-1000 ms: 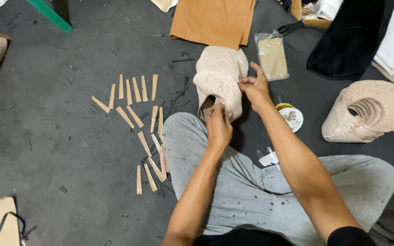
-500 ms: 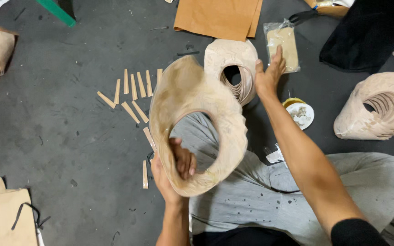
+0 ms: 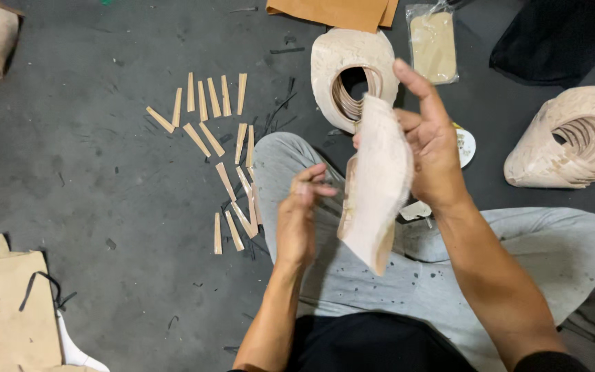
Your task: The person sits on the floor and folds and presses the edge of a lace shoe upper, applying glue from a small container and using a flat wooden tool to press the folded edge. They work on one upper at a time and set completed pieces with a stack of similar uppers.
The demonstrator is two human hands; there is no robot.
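Right hand [image 3: 435, 148] is holding a tan cutout piece [image 3: 377, 182] edge-on at frame centre, above the grey-trousered lap [image 3: 352, 275]. Piece is hanging off the floor, lower end pointing down toward the thigh.

Risk, as a judgement: grip is sitting only on the upper edge, so the thin piece could be swinging or slipping out and dropping onto the lap or the floor [image 3: 91, 179]. It could also be flexing or creasing, since nothing is supporting the lower end. The left hand is not on it, so no second hold if it tilts. A fall toward the left could be scattering the strips [image 3: 225, 162] lying in centre-left of frame. The stack [image 3: 352, 72] just behind, upper centre, is close enough to be knocked.

Right fingers [image 3: 414, 86]: partly curled, index stretched upward, thumb side pressing the piece's top edge; gripping it.

Left hand [image 3: 297, 220]: just left of the piece, not touching as far as visible. Left fingers [image 3: 311, 182] are loosely bent with tips drawn together, holding nothing that can be seen.

Second stack [image 3: 573, 141] is lying at right, well apart.
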